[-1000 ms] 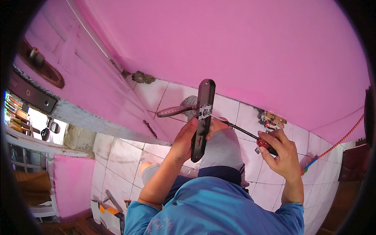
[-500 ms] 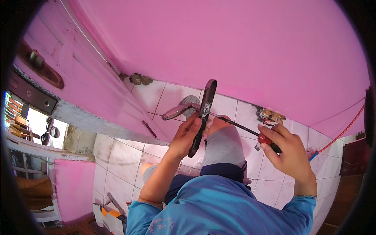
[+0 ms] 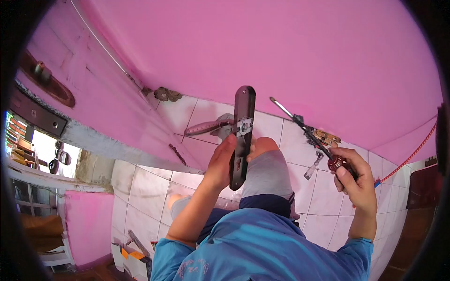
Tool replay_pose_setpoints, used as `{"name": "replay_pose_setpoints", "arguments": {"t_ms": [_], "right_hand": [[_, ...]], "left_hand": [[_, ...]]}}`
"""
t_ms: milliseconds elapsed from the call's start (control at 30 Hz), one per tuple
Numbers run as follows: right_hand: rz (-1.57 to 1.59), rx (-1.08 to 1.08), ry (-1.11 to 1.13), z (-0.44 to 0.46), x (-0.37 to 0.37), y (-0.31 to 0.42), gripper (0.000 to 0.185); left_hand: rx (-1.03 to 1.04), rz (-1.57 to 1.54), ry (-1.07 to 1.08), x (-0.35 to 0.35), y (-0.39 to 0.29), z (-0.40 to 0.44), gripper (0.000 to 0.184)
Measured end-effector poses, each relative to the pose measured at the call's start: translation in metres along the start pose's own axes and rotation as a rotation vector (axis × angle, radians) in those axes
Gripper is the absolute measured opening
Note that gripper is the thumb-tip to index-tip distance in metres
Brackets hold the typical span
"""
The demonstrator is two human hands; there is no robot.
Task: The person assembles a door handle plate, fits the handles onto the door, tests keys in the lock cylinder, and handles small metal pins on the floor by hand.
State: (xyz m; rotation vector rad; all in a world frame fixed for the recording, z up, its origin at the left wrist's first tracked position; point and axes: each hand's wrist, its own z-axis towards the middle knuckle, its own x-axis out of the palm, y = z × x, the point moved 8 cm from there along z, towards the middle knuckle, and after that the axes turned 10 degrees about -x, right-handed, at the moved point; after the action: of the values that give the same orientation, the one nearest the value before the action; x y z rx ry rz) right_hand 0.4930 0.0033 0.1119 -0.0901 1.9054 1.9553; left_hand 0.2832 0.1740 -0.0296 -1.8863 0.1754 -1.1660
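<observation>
The door handle point(image 3: 242, 147), a long dark plate with a curved lever point(image 3: 208, 128) jutting out to the left, is held up roughly on end in front of the bent knee point(image 3: 268, 145), above the tiled floor point(image 3: 150, 187). The left hand point(image 3: 221, 161) is clamped around the plate below its middle, thumb along one edge and fingertips showing at the other. The right hand point(image 3: 355, 175) is closed on the red grip of a screwdriver point(image 3: 308, 134), whose tip points up and away, apart from the plate. The hands are well apart. The handle looks stiff and fairly heavy, hardly fragile, though the smudged metal fitting point(image 3: 244, 126) at its middle may be greasy and slippery. The plate's lower edges seem the best hold; the lever sticks out sideways and would probably make it twist.
</observation>
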Motion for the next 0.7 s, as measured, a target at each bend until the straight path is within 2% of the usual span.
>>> {"name": "replay_pose_setpoints", "arguments": {"t_ms": [100, 133, 200, 233, 300, 367, 433, 500, 567, 700], "right_hand": [[-0.014, -0.03, -0.054, 0.0, 0.003, -0.019, 0.035], [-0.033, -0.048, -0.118, 0.001, 0.003, -0.037, 0.033], [-0.132, -0.104, -0.239, 0.006, 0.008, -0.089, 0.029], [-0.208, -0.143, -0.296, 0.009, 0.014, -0.126, 0.028], [-0.396, 0.006, -0.241, 0.01, 0.023, -0.237, 0.028], [-0.451, 0.148, -0.26, -0.002, 0.045, -0.349, 0.026], [-0.563, 0.111, -0.27, -0.019, 0.072, -0.421, 0.024], [-0.634, 0.242, -0.242, -0.037, 0.091, -0.484, 0.021], [-0.693, 0.309, -0.1, -0.051, 0.111, -0.562, 0.02], [-0.783, 0.396, 0.091, -0.066, 0.149, -0.664, 0.022]], "left_hand": [[-0.075, -0.177, 0.119, 0.007, 0.0, 0.002, 0.065], [-0.095, -0.272, 0.188, 0.015, -0.002, 0.001, 0.066], [-0.078, -0.343, 0.177, 0.023, -0.006, 0.0, 0.065], [-0.06, -0.411, 0.162, 0.024, -0.008, 0.0, 0.065], [-0.081, -0.453, 0.168, 0.027, -0.007, -0.001, 0.065], [-0.1, -0.493, 0.17, 0.031, -0.007, -0.004, 0.064], [-0.152, -0.538, 0.183, 0.036, -0.005, -0.006, 0.063], [-0.157, -0.518, 0.182, 0.035, 0.0, -0.009, 0.063], [-0.163, -0.497, 0.175, 0.032, 0.005, -0.009, 0.064], [-0.162, -0.409, 0.178, 0.031, 0.015, -0.006, 0.065]]}}
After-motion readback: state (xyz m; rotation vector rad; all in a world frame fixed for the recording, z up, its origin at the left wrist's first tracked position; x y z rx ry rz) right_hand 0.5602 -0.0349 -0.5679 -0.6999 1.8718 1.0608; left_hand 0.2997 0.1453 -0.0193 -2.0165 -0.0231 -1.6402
